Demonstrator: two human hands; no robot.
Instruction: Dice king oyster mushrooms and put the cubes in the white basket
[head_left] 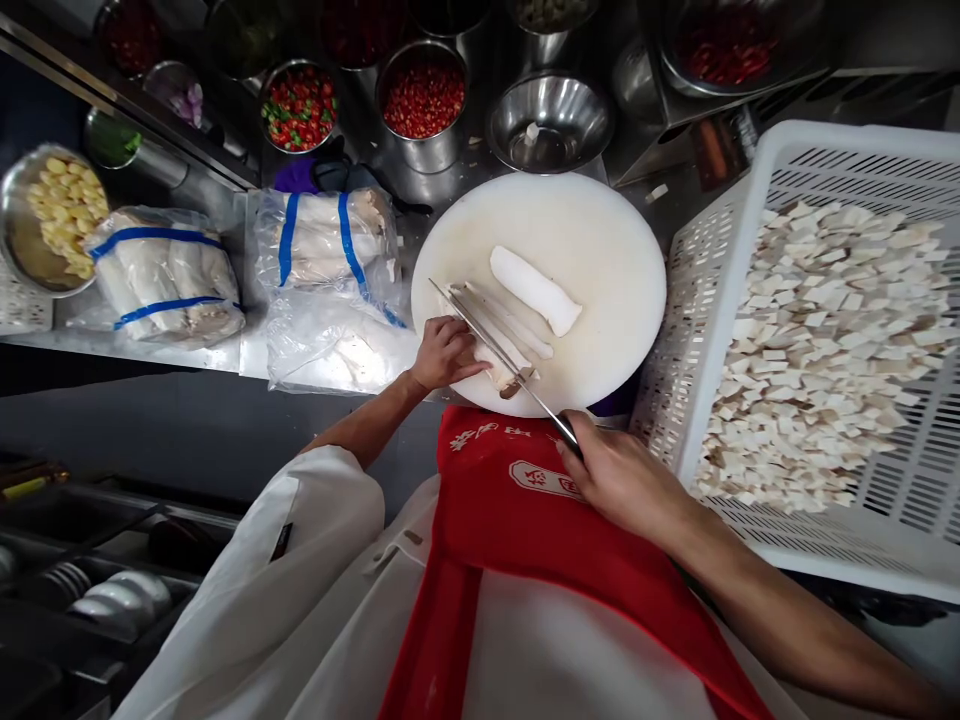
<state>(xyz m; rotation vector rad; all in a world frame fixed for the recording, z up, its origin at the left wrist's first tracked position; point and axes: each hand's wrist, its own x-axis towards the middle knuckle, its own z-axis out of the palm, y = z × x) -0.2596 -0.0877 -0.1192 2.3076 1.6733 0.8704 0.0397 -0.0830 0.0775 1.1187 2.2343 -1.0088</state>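
Nearest, over the red cloth apron [525, 520], the right hand [622, 475] has its fingers closed around the dark handle of a long steel knife [487, 340]. The blade runs diagonally across the near edge of the round white plastic cutting board [600, 240]. The left hand [444, 352] has its fingers curled and pressing down on a pale mushroom stem [501, 365], which lies at the board's near left edge right under the blade.

The cut looks lengthwise. It would go best with the left fingertips tucked back behind the knuckles, the blade kept flat and parallel to the slabs already cut, and one long draw rather than a press, since the flesh looks soft and spongy.

Just beyond lie thin long white slices [510, 320], smooth and matte, and then a whole white stem [534, 290], rounded and slightly tapered.

At the right edge of the tabletop a white slotted plastic crate [780, 170] holds small pale cubes [825, 330]. At the left are clear plastic bags with blue bands [330, 240], crinkled and glossy.

Along the far edge stand a shiny steel bowl of chopped red chilli [424, 95] and a nearly empty steel bowl [551, 120].
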